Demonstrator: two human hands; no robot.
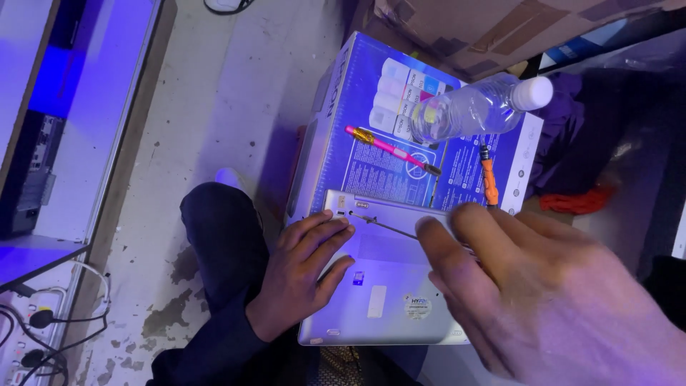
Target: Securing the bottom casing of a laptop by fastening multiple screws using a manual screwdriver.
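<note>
A silver laptop (389, 300) lies underside up on a blue cardboard box (343, 121). My left hand (304, 268), in a dark sleeve, rests flat on the laptop's left part with its fingertips near the far left corner. My right hand (543, 286) is close to the camera and closed around a thin-shafted screwdriver (382, 225). The screwdriver's tip points at the laptop's far left corner, just beside my left fingertips. Its handle is hidden inside my fingers.
On the box lie a pink screwdriver (389, 149), an orange screwdriver (489, 180) and a clear plastic bottle (475, 109) with a white cap. Brown cartons (493, 28) stand behind. A power strip with cables (32, 336) sits at lower left on the concrete floor (214, 93).
</note>
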